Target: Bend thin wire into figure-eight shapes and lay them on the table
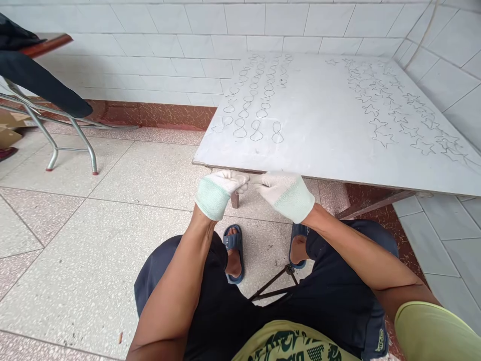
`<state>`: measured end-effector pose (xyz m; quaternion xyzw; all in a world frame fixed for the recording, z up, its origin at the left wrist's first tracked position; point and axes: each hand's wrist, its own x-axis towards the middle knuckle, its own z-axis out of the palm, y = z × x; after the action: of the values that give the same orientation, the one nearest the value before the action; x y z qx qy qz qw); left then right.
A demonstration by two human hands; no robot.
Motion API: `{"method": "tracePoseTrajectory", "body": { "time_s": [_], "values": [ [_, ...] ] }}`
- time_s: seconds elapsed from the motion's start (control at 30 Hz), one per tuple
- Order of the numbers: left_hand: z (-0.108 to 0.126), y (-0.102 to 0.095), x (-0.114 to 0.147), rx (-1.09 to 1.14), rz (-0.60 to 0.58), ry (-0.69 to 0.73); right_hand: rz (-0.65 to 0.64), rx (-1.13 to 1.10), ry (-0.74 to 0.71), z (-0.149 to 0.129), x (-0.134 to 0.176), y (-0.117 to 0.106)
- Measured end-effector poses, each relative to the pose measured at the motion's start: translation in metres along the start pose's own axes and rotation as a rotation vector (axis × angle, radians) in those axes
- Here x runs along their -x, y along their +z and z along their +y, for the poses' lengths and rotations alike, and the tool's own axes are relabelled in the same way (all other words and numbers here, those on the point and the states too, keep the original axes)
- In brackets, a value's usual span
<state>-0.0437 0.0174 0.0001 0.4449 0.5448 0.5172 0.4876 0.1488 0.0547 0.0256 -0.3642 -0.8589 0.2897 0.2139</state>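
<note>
My left hand, in a white knit glove with a mint cuff, is closed in front of the table's near edge. Its fingertips meet those of my right hand, gloved alike and also closed in a pinch. Whatever lies between the fingers is too small to make out. Just beyond, on the white tabletop, lie rows of thin figure-eight outlines, perhaps bent wire; the closest figure-eight sits apart at the front of its row. Many thin star shapes spread over the right side, some overlapping.
A white tiled wall runs behind the table. At far left stand a metal-legged stool and part of another person's dark-clothed leg. Below my hands are my sandalled feet and a dark metal stand between my legs.
</note>
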Motion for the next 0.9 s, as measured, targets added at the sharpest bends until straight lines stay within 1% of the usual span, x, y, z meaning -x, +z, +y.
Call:
{"method": "tracePoseTrajectory", "body": {
  "time_s": [0.07, 0.17, 0.4, 0.53, 0.6, 0.7, 0.8, 0.9],
  "values": [
    [0.002, 0.000, 0.002, -0.018, -0.028, -0.012, -0.030, 0.024, -0.025, -0.003, 0.001, -0.005],
    [0.008, 0.000, 0.005, -0.050, -0.068, -0.038, -0.073, 0.085, -0.113, -0.004, 0.002, -0.010],
    [0.013, 0.001, 0.009, -0.088, -0.168, -0.087, -0.161, 0.154, -0.352, 0.011, -0.003, -0.017],
    [0.012, -0.001, 0.007, -0.081, -0.220, -0.111, -0.259, 0.177, -0.469, 0.013, -0.009, -0.025],
    [0.012, 0.000, 0.008, -0.064, -0.224, -0.125, -0.286, 0.201, -0.492, 0.012, -0.011, -0.027],
    [0.014, 0.001, 0.009, -0.036, -0.215, -0.150, -0.286, 0.244, -0.504, 0.013, -0.012, -0.028],
    [0.015, 0.004, 0.010, -0.011, -0.184, -0.171, -0.275, 0.281, -0.510, 0.015, -0.012, -0.026],
    [0.016, 0.007, 0.010, -0.011, -0.128, -0.143, -0.249, 0.303, -0.473, 0.015, -0.012, -0.026]
  ]
}}
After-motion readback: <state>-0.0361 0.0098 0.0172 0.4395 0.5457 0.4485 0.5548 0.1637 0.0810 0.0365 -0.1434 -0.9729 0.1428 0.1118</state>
